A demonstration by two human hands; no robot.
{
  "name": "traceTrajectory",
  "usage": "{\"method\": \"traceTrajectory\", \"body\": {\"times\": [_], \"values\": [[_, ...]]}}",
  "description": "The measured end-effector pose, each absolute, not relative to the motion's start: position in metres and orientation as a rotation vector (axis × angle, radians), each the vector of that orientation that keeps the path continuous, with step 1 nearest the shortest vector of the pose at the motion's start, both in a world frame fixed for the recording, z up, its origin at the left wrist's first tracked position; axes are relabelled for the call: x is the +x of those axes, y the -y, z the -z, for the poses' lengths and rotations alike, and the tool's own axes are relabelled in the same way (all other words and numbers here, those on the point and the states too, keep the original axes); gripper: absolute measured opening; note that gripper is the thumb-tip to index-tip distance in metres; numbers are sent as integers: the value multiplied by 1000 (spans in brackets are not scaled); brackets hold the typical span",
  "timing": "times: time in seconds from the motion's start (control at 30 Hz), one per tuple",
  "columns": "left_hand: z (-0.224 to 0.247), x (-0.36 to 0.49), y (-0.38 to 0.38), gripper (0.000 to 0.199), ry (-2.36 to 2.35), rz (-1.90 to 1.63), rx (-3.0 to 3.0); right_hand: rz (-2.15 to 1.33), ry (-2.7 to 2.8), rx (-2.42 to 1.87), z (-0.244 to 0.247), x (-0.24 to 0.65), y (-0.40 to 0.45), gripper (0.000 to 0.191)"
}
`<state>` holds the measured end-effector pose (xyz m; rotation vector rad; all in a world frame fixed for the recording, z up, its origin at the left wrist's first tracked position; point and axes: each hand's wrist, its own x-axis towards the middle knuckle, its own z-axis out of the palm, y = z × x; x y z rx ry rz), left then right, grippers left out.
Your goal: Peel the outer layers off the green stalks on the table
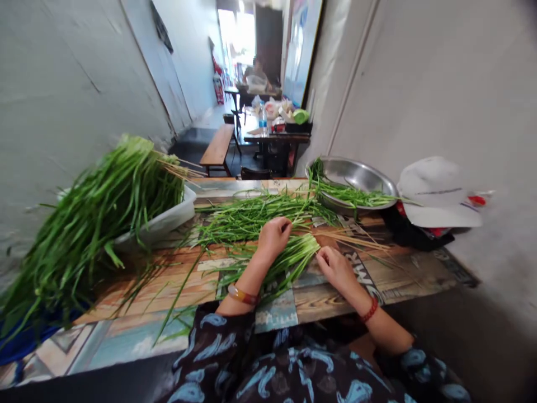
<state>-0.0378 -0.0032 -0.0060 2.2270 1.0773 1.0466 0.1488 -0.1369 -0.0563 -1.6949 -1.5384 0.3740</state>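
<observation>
A bundle of green chives (296,254) lies on the table in front of me, its pale cut ends pointing right. My right hand (334,267) is closed in a pinch at those pale ends. Above the bundle, my left hand (274,232) is curled shut, and whatever its fingers hold is too small to make out. Behind both hands spreads a loose heap of chives (255,215). Thin straw-coloured strands (356,239) are scattered to the right of the bundle.
A white plastic tub (168,221) at left carries a big pile of chives (104,207). At the back right stands a metal basin (356,170) with chives in it, beside a white cap (436,190). Beyond are a bench (218,146), another table and a seated person (255,73).
</observation>
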Motion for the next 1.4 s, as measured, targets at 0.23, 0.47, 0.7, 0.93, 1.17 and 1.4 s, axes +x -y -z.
{"method": "traceTrajectory", "body": {"times": [0.23,0.47,0.7,0.93,1.17,1.4], "values": [[0,-35,7,17,-1036,-1201,2127,-626,1305,-1432,38,124,120,28],[-13,-48,6,18,-1107,-1202,2093,-929,1159,-1232,11,101,94,32],[-19,-64,-6,15,-1232,-1157,2167,-1112,1218,-1151,5,107,63,31],[4,-53,-4,14,-1265,-1010,2126,-1299,1267,-1198,27,128,46,33],[12,-45,8,14,-1184,-842,2135,-988,1386,-1233,38,138,51,51],[8,-42,19,16,-1118,-730,2136,-664,1480,-1280,27,132,59,24]]}}
